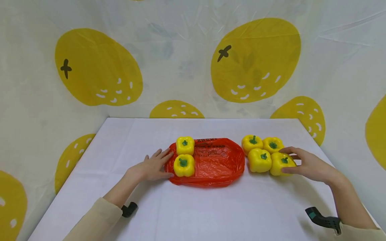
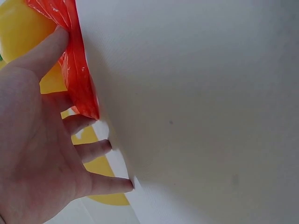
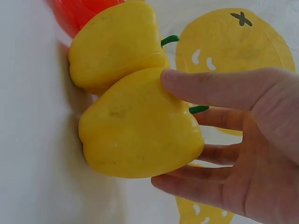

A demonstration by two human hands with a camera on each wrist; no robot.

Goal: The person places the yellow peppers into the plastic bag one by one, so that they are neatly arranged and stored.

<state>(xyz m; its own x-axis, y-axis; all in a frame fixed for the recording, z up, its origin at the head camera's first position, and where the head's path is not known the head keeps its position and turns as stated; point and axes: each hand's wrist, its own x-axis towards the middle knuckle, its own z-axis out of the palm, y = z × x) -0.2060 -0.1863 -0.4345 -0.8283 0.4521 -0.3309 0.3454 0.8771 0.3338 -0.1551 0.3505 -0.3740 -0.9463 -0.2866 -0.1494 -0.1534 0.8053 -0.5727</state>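
Note:
A red plastic bag (image 1: 218, 164) lies flat on the table, dark print along its far part. Two yellow bell peppers with green stems, a far one (image 1: 185, 146) and a near one (image 1: 183, 166), stand on its left end. My left hand (image 1: 152, 167) is spread with straight fingers at the bag's left edge; in the left wrist view its thumb and some fingers touch the red plastic (image 2: 77, 70). To the right of the bag, several more yellow peppers (image 1: 259, 161) stand close together. My right hand (image 1: 309, 164) holds the nearest right pepper (image 3: 140, 126) between thumb and fingers.
A white cloth covers the table (image 1: 187, 211). Behind it hangs a pale sheet (image 1: 175, 67) printed with large yellow fruit. Black curved devices stick out at the left wrist (image 1: 129, 210) and the right wrist (image 1: 322, 219).

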